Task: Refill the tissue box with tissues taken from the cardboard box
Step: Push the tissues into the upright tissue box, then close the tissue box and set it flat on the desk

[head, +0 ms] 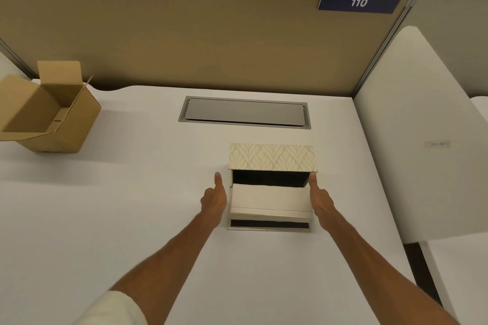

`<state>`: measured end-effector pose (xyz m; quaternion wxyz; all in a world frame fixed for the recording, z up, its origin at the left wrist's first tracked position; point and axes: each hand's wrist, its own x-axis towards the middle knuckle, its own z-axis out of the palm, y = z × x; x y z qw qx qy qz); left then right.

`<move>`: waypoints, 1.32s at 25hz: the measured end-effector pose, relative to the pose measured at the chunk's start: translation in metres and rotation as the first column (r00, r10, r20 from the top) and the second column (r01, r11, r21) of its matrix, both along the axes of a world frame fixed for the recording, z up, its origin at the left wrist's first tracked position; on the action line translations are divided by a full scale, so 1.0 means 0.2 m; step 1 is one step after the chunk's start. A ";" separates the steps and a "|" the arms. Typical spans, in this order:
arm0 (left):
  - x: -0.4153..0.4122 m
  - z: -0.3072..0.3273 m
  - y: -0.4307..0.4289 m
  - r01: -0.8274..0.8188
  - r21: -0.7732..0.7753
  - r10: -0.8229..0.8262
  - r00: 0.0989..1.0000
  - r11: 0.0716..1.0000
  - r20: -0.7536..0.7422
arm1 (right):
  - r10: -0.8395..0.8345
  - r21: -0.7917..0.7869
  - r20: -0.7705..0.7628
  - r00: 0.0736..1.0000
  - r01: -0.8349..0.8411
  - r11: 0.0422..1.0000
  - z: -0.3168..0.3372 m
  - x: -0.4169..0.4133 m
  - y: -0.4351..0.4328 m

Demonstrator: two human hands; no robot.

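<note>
At far left we see the open cardboard box [50,111] on the desk [132,192]. Near centre, our left hand [213,202] flanks the tissue box [272,187], thumb raised; whether it touches, we cannot tell. A white tissue pack [270,203] sits in the open box. Our right hand [320,202] presses its right side, thumb extended; other fingers hidden.

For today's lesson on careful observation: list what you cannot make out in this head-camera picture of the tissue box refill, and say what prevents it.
- Inside of the tissue box: dark behind the white pack.
- Floor of the cardboard box: partly hidden by its own near wall and flap.
- Fingers of the left hand and right hand: hidden behind the hands and box sides.
- Small label at right: too small and blurred to read.
</note>
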<state>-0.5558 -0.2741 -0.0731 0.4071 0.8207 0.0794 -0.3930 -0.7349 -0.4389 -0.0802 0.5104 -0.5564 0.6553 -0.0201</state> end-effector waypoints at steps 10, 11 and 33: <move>-0.08 0.02 -0.06 0.139 0.029 -0.138 0.990 0.990 -0.044 | -0.047 0.109 0.057 0.997 0.040 0.993 0.04 0.01 0.03; -0.09 0.02 -0.05 0.138 0.029 -0.136 0.990 0.990 -0.048 | -0.049 0.112 0.063 0.997 0.042 0.993 0.05 0.02 0.03; 0.08 0.19 -0.15 0.147 -0.345 -0.104 0.984 0.927 0.141 | -0.013 -0.195 0.293 0.956 0.074 0.978 0.22 0.01 -0.11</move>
